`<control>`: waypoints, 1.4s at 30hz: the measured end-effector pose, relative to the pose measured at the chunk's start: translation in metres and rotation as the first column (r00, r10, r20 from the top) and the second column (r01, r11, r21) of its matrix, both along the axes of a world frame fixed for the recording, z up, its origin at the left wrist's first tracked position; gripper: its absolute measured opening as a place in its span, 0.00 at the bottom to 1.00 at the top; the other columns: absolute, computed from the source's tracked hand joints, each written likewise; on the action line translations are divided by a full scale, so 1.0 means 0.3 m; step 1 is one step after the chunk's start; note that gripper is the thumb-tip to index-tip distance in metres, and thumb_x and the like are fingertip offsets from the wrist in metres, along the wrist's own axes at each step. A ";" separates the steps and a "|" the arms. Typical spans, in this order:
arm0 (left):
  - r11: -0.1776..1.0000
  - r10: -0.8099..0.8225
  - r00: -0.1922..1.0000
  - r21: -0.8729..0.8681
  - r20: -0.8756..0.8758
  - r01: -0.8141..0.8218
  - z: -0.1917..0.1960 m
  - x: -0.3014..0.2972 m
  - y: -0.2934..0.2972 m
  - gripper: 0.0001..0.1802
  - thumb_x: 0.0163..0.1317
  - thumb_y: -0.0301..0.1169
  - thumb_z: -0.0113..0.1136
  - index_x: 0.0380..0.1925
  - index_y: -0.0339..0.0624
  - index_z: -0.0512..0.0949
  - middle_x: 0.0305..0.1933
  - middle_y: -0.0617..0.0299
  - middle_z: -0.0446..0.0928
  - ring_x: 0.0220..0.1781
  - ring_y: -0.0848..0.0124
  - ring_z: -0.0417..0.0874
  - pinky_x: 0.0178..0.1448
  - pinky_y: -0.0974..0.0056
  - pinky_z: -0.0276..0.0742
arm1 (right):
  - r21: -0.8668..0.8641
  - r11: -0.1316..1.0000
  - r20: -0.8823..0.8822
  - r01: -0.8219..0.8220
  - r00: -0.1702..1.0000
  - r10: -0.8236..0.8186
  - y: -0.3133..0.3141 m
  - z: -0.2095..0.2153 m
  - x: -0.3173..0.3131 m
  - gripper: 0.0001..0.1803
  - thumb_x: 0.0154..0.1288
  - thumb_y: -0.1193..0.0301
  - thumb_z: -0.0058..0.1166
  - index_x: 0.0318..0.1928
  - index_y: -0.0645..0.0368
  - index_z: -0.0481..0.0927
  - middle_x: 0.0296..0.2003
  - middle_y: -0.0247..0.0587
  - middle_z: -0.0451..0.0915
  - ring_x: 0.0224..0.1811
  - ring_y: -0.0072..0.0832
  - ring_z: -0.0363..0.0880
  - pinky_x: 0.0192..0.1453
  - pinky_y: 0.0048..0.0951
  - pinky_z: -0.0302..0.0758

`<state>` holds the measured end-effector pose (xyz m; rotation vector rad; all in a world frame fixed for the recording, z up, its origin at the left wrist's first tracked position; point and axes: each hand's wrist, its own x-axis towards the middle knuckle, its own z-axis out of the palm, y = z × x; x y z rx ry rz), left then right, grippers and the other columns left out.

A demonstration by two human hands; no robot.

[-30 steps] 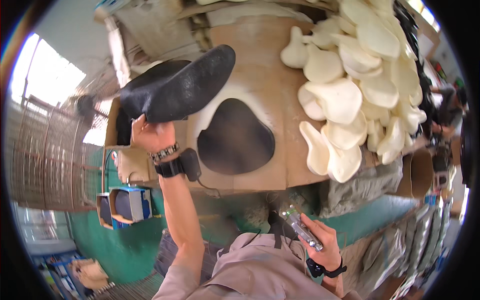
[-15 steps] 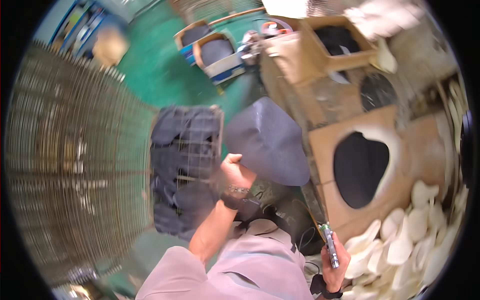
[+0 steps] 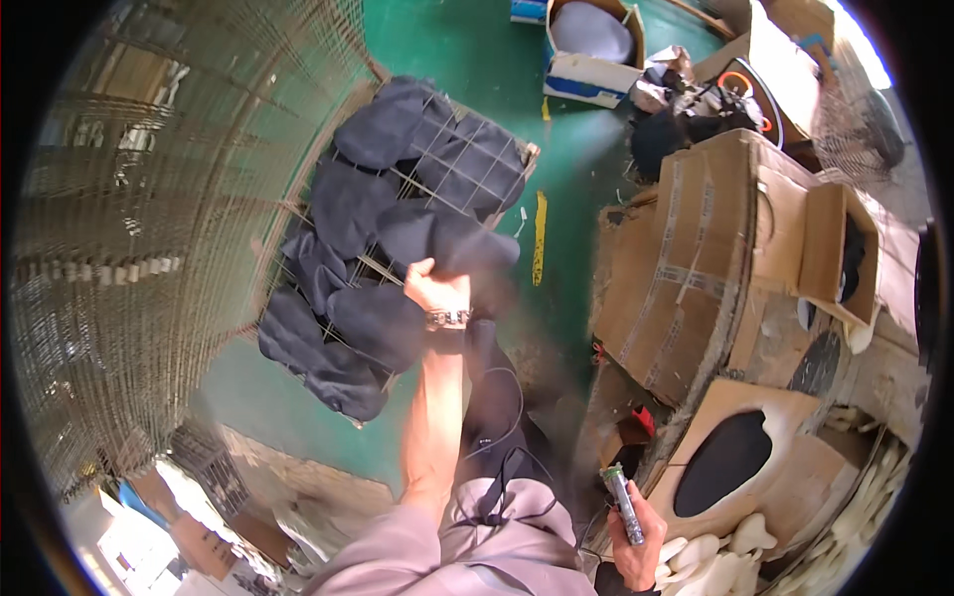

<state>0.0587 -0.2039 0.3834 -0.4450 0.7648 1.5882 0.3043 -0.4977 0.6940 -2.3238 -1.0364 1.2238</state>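
Note:
My left hand [image 3: 434,288] is stretched out over a wire rack [image 3: 452,184] on the green floor and grips a dark grey foam piece [image 3: 447,241] at its edge. Several more dark foam pieces [image 3: 343,204] lie spread over that rack. My right hand [image 3: 636,541] stays low near my body, closed around a slim grey cylindrical tool [image 3: 621,497] that points up. A watch band [image 3: 447,318] sits on my left wrist.
A cardboard template [image 3: 785,417] with a dark shaped cut-out lies at the right, with white foam cut-outs [image 3: 735,541] beside it. Stacked cardboard boxes [image 3: 696,258] stand behind it. A wire mesh cage [image 3: 119,228] fills the left. An open box [image 3: 586,45] with a grey piece sits far off.
The view has swung from the cardboard template to the floor rack. My left hand has carried the dark foam piece away from the template and down over the rack. The right hand keeps its tool.

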 end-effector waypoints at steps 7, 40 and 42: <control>0.946 0.317 0.947 -0.047 -0.060 -0.320 -0.522 -0.197 -0.018 0.33 0.43 0.29 0.55 0.55 0.29 0.74 0.59 0.44 0.77 0.60 0.46 0.79 0.66 0.44 0.74 | -0.283 0.952 -0.105 -0.116 0.990 0.089 0.204 -0.263 -0.063 0.24 0.65 0.80 0.56 0.62 0.66 0.77 0.50 0.58 0.84 0.54 0.48 0.83 0.58 0.37 0.75; 0.353 -0.929 0.311 -0.220 -0.203 0.909 -0.647 -0.097 -0.275 0.30 0.67 0.28 0.60 0.67 0.31 0.65 0.54 0.41 0.80 0.46 0.56 0.87 0.47 0.56 0.87 | 0.171 0.934 0.285 0.314 0.892 -0.352 -0.313 0.042 0.036 0.26 0.56 0.81 0.58 0.59 0.66 0.78 0.35 0.55 0.82 0.31 0.45 0.83 0.39 0.35 0.77; 0.166 -0.897 -0.081 -0.501 -0.435 0.849 -0.442 0.088 -0.243 0.30 0.66 0.25 0.61 0.67 0.32 0.65 0.48 0.48 0.82 0.36 0.68 0.85 0.33 0.68 0.82 | 0.204 0.876 0.346 0.437 0.805 -0.482 -0.462 0.169 0.026 0.28 0.55 0.82 0.60 0.59 0.65 0.77 0.36 0.55 0.82 0.34 0.48 0.83 0.42 0.37 0.78</control>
